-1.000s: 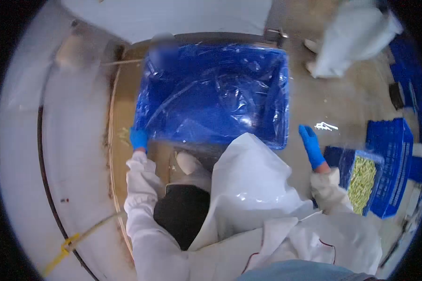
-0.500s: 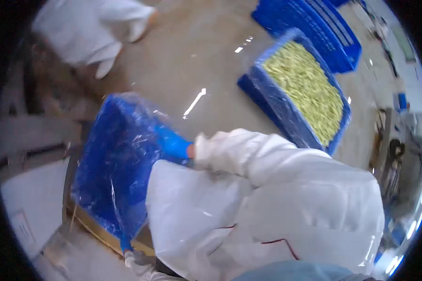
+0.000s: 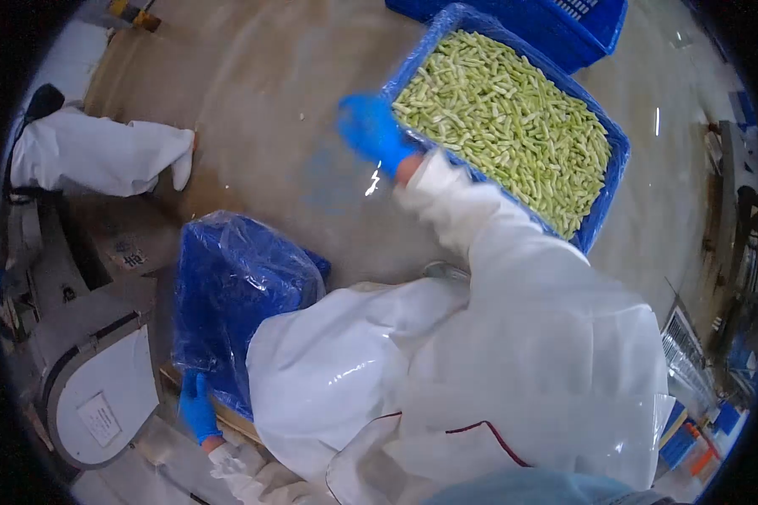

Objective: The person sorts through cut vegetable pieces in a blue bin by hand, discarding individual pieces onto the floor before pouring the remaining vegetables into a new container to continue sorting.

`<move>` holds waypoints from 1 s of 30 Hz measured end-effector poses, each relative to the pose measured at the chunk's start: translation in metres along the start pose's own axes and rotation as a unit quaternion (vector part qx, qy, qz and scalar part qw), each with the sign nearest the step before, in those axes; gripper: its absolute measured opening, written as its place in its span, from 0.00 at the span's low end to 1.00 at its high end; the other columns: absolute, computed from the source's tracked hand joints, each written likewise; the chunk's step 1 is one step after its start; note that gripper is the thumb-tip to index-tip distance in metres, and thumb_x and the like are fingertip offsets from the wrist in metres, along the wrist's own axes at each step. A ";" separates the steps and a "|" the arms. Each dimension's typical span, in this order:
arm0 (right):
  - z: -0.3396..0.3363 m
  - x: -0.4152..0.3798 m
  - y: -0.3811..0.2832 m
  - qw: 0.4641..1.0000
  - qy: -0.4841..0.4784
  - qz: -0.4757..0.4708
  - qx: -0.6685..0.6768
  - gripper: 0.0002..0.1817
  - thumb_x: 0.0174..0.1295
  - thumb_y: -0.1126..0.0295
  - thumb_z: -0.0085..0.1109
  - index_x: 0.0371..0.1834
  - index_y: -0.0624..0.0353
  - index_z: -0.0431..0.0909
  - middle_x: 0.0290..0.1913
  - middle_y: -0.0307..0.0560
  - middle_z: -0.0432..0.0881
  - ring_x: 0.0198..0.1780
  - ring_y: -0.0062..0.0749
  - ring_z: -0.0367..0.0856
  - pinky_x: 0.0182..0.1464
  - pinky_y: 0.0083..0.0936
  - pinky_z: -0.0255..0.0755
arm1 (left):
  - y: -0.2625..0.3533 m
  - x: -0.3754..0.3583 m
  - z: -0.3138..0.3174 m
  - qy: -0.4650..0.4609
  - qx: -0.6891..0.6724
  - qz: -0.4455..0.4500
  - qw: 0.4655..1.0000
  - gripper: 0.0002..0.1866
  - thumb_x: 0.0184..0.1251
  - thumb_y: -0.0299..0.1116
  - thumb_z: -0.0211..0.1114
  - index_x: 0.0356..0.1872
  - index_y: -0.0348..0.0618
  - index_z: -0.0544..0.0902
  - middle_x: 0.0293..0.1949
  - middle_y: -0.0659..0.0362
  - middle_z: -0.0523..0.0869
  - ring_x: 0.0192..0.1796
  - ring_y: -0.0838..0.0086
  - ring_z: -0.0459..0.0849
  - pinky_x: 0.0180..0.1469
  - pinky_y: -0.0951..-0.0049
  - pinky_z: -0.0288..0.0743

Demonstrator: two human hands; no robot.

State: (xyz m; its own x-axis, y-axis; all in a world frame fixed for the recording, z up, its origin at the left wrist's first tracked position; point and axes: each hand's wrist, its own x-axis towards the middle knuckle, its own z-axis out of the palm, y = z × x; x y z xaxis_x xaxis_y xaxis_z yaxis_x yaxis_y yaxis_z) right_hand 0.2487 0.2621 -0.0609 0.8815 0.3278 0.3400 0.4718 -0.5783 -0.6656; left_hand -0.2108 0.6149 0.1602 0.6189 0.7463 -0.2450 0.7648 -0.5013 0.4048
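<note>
My left hand (image 3: 198, 408), in a blue glove, rests against the near-left edge of a blue crate (image 3: 206, 311) lined with clear plastic film (image 3: 257, 257). Its fingers are stretched and slightly apart on the film. My right hand (image 3: 375, 130), gloved in blue too, is raised beside the left rim of a second lined crate (image 3: 602, 227). Motion blurs its fingers, so their grip is unclear. Pale green cut pieces (image 3: 509, 126), like bean or stalk segments, fill this second crate.
Another blue crate (image 3: 531, 25) stands behind the filled one. A person in white clothing (image 3: 101, 151) is at the upper left. Grey machinery with a labelled white panel (image 3: 101, 412) stands at the lower left. Wet floor (image 3: 269, 101) lies between the crates.
My right hand has let go of the lined crate's film and moved up and right to the filled crate. My left hand stays at its crate's edge. The view has shifted.
</note>
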 end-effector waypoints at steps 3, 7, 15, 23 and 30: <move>-0.069 0.021 0.123 0.955 0.077 0.014 -0.288 0.17 0.53 0.53 0.58 0.41 0.51 0.80 0.45 0.48 0.80 0.47 0.47 0.77 0.48 0.42 0.69 | -0.066 0.020 0.024 -0.034 0.032 0.070 0.996 0.19 0.65 0.37 0.60 0.49 0.31 0.78 0.48 0.49 0.83 0.48 0.65 0.79 0.53 0.67 0.70; -0.144 -0.038 0.181 0.977 -0.066 -0.051 -0.198 0.23 0.51 0.47 0.61 0.51 0.37 0.77 0.62 0.45 0.69 0.64 0.49 0.63 0.62 0.53 0.56 | -0.138 0.027 0.047 -0.068 0.131 0.071 0.986 0.19 0.66 0.40 0.59 0.46 0.31 0.79 0.45 0.48 0.84 0.43 0.64 0.80 0.47 0.63 0.72; -0.262 -0.187 0.196 0.940 -0.040 0.115 -0.317 0.28 0.50 0.54 0.64 0.58 0.30 0.73 0.64 0.41 0.68 0.63 0.48 0.65 0.64 0.52 0.53 | -0.177 -0.057 0.060 -0.059 0.082 -0.111 0.989 0.20 0.67 0.42 0.56 0.46 0.33 0.80 0.43 0.51 0.85 0.40 0.65 0.80 0.45 0.64 0.73; -0.287 -0.191 0.203 0.957 0.088 0.201 -0.188 0.20 0.45 0.71 0.55 0.45 0.45 0.81 0.49 0.47 0.81 0.47 0.48 0.79 0.51 0.43 0.69 | -0.184 -0.066 0.064 -0.064 0.056 -0.127 0.988 0.20 0.67 0.42 0.56 0.46 0.33 0.80 0.43 0.51 0.85 0.40 0.66 0.80 0.45 0.64 0.73; -0.200 -0.124 0.239 0.928 0.094 0.221 -0.283 0.31 0.53 0.45 0.58 0.63 0.33 0.69 0.63 0.48 0.69 0.64 0.56 0.64 0.62 0.62 0.53 | -0.176 -0.077 0.064 -0.066 0.046 -0.129 0.988 0.19 0.67 0.41 0.56 0.46 0.33 0.80 0.43 0.52 0.85 0.40 0.66 0.80 0.45 0.64 0.73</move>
State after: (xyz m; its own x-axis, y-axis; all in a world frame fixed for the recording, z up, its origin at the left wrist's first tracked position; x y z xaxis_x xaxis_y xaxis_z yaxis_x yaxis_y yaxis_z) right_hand 0.2562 -0.0658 -0.1293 0.9549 -0.1408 0.2613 -0.0488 -0.9429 -0.3296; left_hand -0.3813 0.6178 0.0508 0.4150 0.7934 -0.4453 0.9093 -0.3445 0.2335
